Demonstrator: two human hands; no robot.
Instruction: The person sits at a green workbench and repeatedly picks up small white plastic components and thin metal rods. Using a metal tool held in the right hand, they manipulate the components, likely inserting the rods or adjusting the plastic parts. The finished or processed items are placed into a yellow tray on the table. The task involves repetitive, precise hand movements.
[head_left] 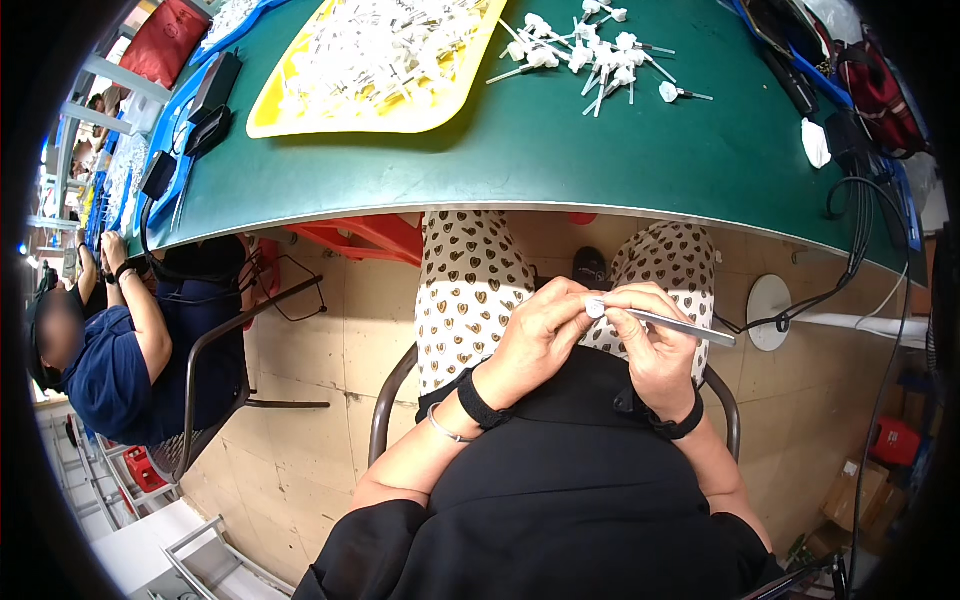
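Above my lap, in front of the table edge, my two hands meet fingertip to fingertip. Pinched in my left hand (550, 327) is a small white plastic pump part (595, 307); its tube, if it has one, is hidden by the fingers. A slim silver tool that looks like tweezers (690, 326) lies in the closed fingers of my right hand (655, 340). Its back end sticks out to the right, while its working end is covered near the white part. Several similar white pump heads with thin tubes (605, 60) lie loose on the green table (380, 180).
A yellow tray (400, 122) heaped with white pump parts sits on the table. Black cables (858, 225) hang over the right edge, near a white lump (815, 144) and a dark red bag (880, 95). On the left, a co-worker (120, 350) sits at the same table.
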